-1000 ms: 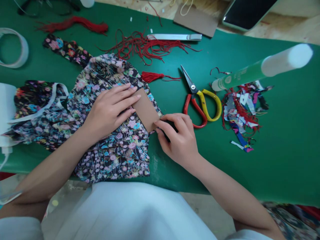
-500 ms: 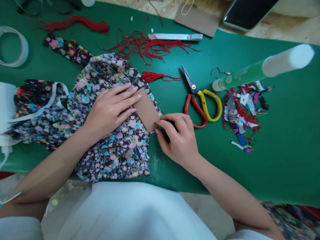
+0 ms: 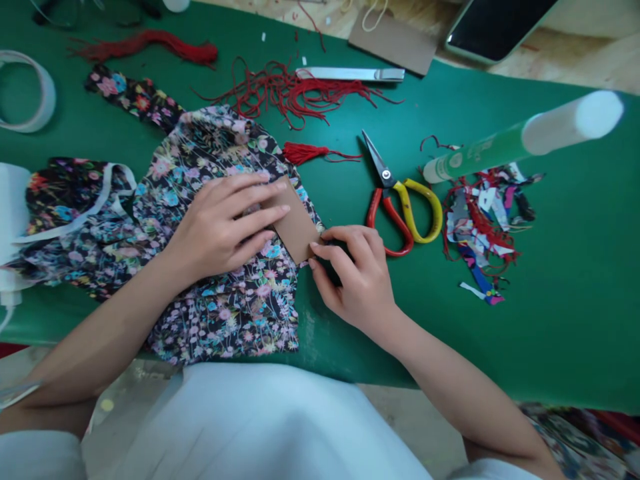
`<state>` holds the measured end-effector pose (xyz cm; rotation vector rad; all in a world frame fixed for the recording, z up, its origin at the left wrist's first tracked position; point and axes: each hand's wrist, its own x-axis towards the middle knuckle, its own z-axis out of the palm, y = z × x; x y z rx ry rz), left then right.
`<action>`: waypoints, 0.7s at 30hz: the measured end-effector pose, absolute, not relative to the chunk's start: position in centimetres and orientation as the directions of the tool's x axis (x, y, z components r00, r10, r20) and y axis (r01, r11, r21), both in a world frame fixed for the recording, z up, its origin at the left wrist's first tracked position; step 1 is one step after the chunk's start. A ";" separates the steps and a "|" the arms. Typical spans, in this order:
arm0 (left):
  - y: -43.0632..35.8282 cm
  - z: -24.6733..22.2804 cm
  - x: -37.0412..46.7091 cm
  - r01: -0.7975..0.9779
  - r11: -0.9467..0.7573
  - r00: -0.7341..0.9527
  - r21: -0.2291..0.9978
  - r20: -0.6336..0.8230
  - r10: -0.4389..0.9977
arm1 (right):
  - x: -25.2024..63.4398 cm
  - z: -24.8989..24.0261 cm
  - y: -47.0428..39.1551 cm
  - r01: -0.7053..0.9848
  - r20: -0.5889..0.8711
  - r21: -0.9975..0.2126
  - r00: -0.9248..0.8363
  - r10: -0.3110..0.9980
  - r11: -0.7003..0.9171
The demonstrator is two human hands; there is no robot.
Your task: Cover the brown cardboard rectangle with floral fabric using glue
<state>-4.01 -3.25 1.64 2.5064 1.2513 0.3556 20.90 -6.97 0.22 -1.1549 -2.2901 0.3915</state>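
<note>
A small brown cardboard rectangle (image 3: 296, 228) lies tilted on dark floral fabric (image 3: 225, 313), near its right edge. My left hand (image 3: 217, 227) rests flat and open, its fingers spread over the fabric and its fingertips lying on the card's upper left part. At the card's lower right corner my right hand (image 3: 357, 277) is closed in a pinch, thumb and fingertips at the corner and the fabric edge beside it. Just above the card is a red tassel (image 3: 303, 153). Scissors (image 3: 387, 175) with one red and one yellow handle lie open to the right, beyond my right hand.
A green tabletop (image 3: 560, 320) bears loose red threads (image 3: 285, 97), a flat metal tool (image 3: 345, 74) and a red thread bundle (image 3: 170, 45). At right stands a green-and-white bottle (image 3: 500, 150) by a scrap pile (image 3: 480, 223). A tape roll (image 3: 47, 103) sits left; a phone (image 3: 495, 30) lies at the back.
My left hand's fingers have shifted slightly to the right and spread a little wider over the card. My right hand keeps its pinch at the corner almost unchanged.
</note>
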 end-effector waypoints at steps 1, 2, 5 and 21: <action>-3.2 1.6 -4.0 0.701 -0.595 0.619 0.394 0.078 0.782 | 20.9 0.2 -7.0 0.647 0.334 -0.482 -0.488 0.806 0.591; -3.2 1.6 -4.1 0.677 -0.618 0.646 0.400 0.078 0.759 | 20.9 0.2 -7.0 0.644 0.335 -0.484 -0.489 0.805 0.593; -3.2 1.4 -4.1 0.636 -0.648 0.674 0.419 0.108 0.731 | 20.9 0.2 -7.0 0.672 0.353 -0.459 -0.462 0.814 0.581; -3.2 1.2 -4.0 0.630 -0.679 0.674 0.377 0.169 0.719 | 20.1 -0.2 -6.0 0.838 0.285 -0.300 -0.377 0.881 0.456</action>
